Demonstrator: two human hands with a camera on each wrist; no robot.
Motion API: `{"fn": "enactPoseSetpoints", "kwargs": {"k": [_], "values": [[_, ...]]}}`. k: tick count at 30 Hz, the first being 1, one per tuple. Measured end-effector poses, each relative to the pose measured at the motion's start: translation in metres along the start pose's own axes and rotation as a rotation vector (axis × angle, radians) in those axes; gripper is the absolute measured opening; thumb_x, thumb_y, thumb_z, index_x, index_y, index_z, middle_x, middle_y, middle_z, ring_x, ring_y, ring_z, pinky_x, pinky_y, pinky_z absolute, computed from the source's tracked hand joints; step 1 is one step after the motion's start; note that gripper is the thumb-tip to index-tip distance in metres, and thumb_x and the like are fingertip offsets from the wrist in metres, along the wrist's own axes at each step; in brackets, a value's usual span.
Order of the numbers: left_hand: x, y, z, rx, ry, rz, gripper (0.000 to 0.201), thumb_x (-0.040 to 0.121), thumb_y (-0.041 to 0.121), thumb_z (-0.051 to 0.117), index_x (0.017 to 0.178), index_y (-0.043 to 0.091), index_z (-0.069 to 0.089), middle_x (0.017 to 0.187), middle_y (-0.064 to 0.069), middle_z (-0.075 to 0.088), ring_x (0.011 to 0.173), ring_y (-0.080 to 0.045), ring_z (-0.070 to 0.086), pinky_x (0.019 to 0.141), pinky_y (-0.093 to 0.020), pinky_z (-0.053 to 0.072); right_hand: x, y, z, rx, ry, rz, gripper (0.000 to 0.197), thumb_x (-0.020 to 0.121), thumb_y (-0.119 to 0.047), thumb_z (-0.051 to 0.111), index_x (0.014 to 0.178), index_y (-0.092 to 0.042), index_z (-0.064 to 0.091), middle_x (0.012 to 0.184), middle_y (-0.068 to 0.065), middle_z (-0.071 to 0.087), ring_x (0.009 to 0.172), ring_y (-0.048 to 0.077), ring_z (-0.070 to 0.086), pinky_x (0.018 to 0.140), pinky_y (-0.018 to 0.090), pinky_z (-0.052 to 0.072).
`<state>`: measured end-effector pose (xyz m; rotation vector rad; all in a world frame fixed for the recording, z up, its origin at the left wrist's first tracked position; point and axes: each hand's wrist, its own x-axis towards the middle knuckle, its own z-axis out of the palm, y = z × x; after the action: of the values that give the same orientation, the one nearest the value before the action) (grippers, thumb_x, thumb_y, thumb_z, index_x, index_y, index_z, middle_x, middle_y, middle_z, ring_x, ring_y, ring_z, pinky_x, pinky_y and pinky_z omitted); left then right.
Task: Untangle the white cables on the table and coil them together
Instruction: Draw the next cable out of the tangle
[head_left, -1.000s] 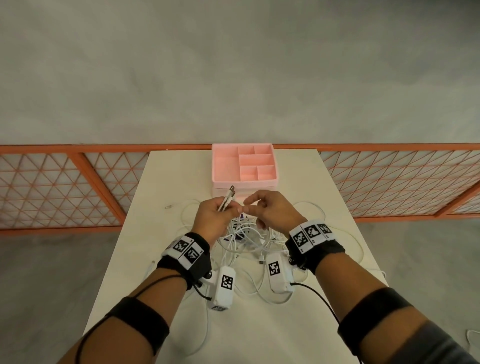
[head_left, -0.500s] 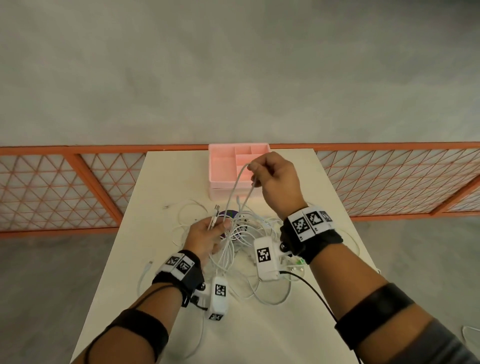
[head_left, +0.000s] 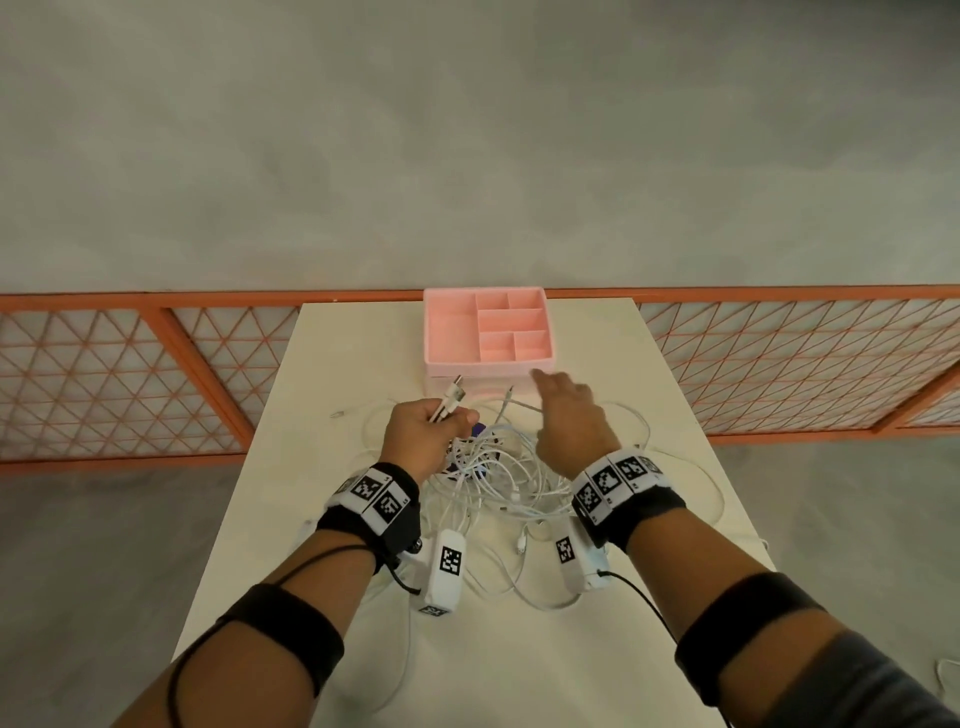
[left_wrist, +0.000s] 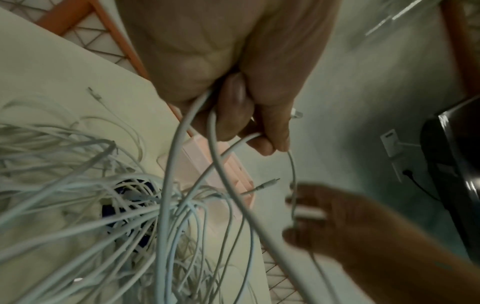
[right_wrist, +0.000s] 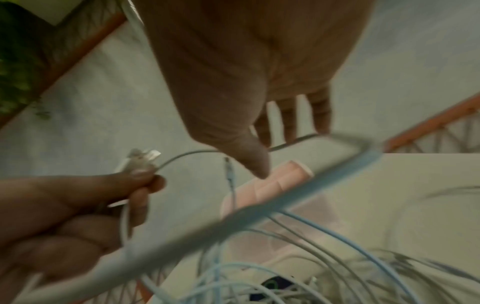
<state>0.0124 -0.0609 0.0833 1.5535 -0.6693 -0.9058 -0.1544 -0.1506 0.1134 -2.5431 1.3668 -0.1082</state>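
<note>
A tangle of white cables lies mid-table. My left hand hovers over its left side and grips several cable ends, a USB plug sticking out past the knuckles. In the left wrist view the fingers are curled round several strands that run down into the heap. My right hand hovers over the heap's far right, fingers straight and spread. In the right wrist view a thin cable passes by the fingertips; no grip on it shows. A small jack plug sticks up nearby.
A pink compartment organizer stands just beyond both hands at the table's far edge. A loose connector lies to the left on the table. Something dark blue sits under the tangle. Orange mesh railing flanks the table.
My right hand, half a second ago raised over the pink organizer with a cable pinched, has dropped back toward the heap and opened. My left hand has risen slightly, still gripping its cable ends.
</note>
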Motion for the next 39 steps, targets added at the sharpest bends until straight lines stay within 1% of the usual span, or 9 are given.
{"fn": "enactPoseSetpoints", "kwargs": {"k": [3, 7, 14, 20, 25, 30, 34, 37, 39], "values": [[-0.001, 0.004, 0.009, 0.075, -0.024, 0.040, 0.011, 0.085, 0.008, 0.075, 0.088, -0.003, 0.075, 0.069, -0.011, 0.067, 0.032, -0.002, 0.040, 0.035, -0.015, 0.030, 0.004, -0.024, -0.005, 0.106, -0.060, -0.236, 0.045, 0.094, -0.020, 0.056, 0.138, -0.014, 0.050, 0.136, 0.008, 0.055, 0.124, 0.028, 0.051, 0.101, 0.044, 0.045], [-0.002, -0.001, 0.006, 0.011, -0.035, -0.003, 0.007, 0.087, 0.006, 0.072, 0.081, 0.005, 0.075, 0.050, 0.001, 0.052, 0.038, -0.012, 0.031, 0.038, -0.018, 0.027, 0.004, -0.030, -0.010, 0.252, -0.165, -0.227, 0.030, 0.100, -0.031, 0.051, 0.103, -0.006, 0.068, 0.095, 0.006, 0.067, 0.082, 0.018, 0.058, 0.072, 0.030, 0.042], [-0.013, -0.013, 0.006, -0.194, -0.133, -0.077, 0.020, 0.087, 0.015, 0.075, 0.100, 0.001, 0.069, 0.069, -0.006, 0.050, 0.044, -0.011, 0.025, 0.041, -0.018, 0.025, 0.010, -0.035, -0.046, 0.572, 0.105, -0.266, 0.018, 0.097, -0.014, 0.057, 0.092, -0.006, 0.072, 0.066, -0.017, 0.058, 0.058, -0.009, 0.054, 0.058, 0.009, 0.036], [-0.013, -0.029, -0.001, -0.105, -0.114, -0.143, 0.016, 0.083, 0.012, 0.079, 0.095, 0.004, 0.072, 0.068, -0.008, 0.043, 0.045, -0.013, 0.025, 0.042, -0.019, 0.024, 0.014, -0.039, -0.096, 1.216, 0.530, -0.165, 0.022, 0.090, -0.008, 0.051, 0.077, -0.018, 0.064, 0.070, 0.006, 0.062, 0.060, 0.018, 0.054, 0.065, 0.036, 0.047], [-0.012, -0.028, -0.010, -0.183, -0.017, -0.137, 0.009, 0.085, 0.006, 0.075, 0.080, 0.011, 0.069, 0.072, -0.010, 0.048, 0.046, -0.013, 0.023, 0.043, -0.019, 0.020, 0.018, -0.010, -0.099, 1.104, 0.494, -0.086, 0.023, 0.092, -0.004, 0.052, 0.076, -0.013, 0.066, 0.060, -0.004, 0.060, 0.056, 0.014, 0.054, 0.065, 0.036, 0.048], [-0.001, 0.005, -0.018, -0.327, 0.058, -0.043, 0.007, 0.088, 0.002, 0.069, 0.095, 0.003, 0.066, 0.080, -0.010, 0.055, 0.042, -0.006, 0.026, 0.037, -0.018, 0.024, 0.018, 0.020, -0.063, 0.651, 0.153, 0.067, 0.018, 0.090, -0.011, 0.057, 0.083, -0.014, 0.073, 0.077, 0.007, 0.070, 0.069, 0.020, 0.062, 0.064, 0.027, 0.045], [0.009, 0.036, -0.020, -0.332, -0.004, 0.030, 0.010, 0.088, 0.007, 0.072, 0.096, 0.005, 0.066, 0.077, -0.008, 0.054, 0.043, -0.007, 0.024, 0.038, -0.017, 0.023, 0.016, 0.020, -0.042, 0.361, 0.042, 0.131, 0.053, 0.088, -0.018, 0.063, 0.139, -0.011, 0.050, 0.133, 0.012, 0.055, 0.117, 0.029, 0.056, 0.096, 0.034, 0.045], [0.008, 0.044, -0.013, -0.215, -0.095, 0.059, 0.012, 0.086, 0.010, 0.075, 0.093, 0.004, 0.068, 0.076, -0.011, 0.049, 0.044, -0.008, 0.023, 0.038, -0.017, 0.022, 0.013, 0.001, -0.047, 0.374, 0.233, -0.069, 0.081, 0.085, -0.023, 0.069, 0.153, -0.017, 0.026, 0.153, 0.009, 0.032, 0.137, 0.028, 0.034, 0.112, 0.041, 0.033], [0.005, 0.042, -0.007, -0.136, -0.137, 0.071, 0.010, 0.085, 0.012, 0.076, 0.088, 0.005, 0.070, 0.077, -0.013, 0.045, 0.043, -0.010, 0.023, 0.040, -0.017, 0.022, 0.015, -0.012, -0.050, 0.357, 0.214, -0.261, 0.074, 0.087, -0.021, 0.069, 0.151, -0.018, 0.033, 0.153, 0.006, 0.037, 0.140, 0.024, 0.032, 0.117, 0.040, 0.029]]}}
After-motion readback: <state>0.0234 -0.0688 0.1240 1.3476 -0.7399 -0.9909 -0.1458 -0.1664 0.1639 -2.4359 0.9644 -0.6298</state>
